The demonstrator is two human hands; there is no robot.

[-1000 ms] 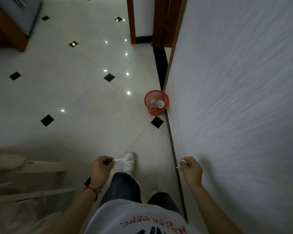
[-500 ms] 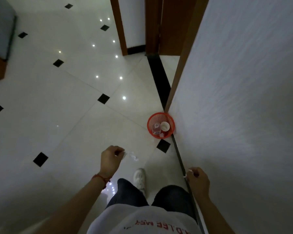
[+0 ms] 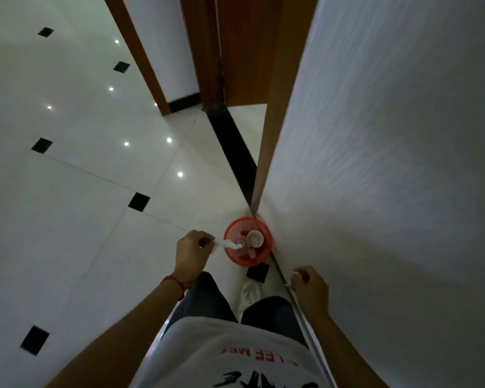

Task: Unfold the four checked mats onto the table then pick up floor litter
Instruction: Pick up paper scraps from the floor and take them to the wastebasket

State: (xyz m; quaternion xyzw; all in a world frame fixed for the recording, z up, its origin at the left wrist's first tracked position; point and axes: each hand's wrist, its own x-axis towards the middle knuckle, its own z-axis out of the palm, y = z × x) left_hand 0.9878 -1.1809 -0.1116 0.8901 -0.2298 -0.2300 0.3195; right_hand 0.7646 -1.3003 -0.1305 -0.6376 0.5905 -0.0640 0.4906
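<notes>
My left hand (image 3: pixel 192 254) pinches a crumpled strip of white paper litter (image 3: pixel 226 244), whose free end reaches over the near-left rim of a small red mesh bin (image 3: pixel 266 230). The bin stands on the floor against the wall corner and holds a white cup (image 3: pixel 254 238) and a clear bottle. My right hand (image 3: pixel 310 289) is closed by the wall at hip height, with a small white scrap (image 3: pixel 295 274) showing at its fingertips. The checked mats and the table are out of view.
A white textured wall (image 3: pixel 389 163) fills the right side, close to my right arm. White floor tiles with small black diamond insets (image 3: pixel 138 201) spread to the left. A wooden door frame (image 3: pixel 207 51) and a black threshold strip (image 3: pixel 233 147) lie ahead. My white shoe (image 3: pixel 249 298) is just short of the bin.
I have walked forward, so the red bin is now right in front of my feet. My left hand has carried the paper up to the bin's rim. My right hand stays closed at my side.
</notes>
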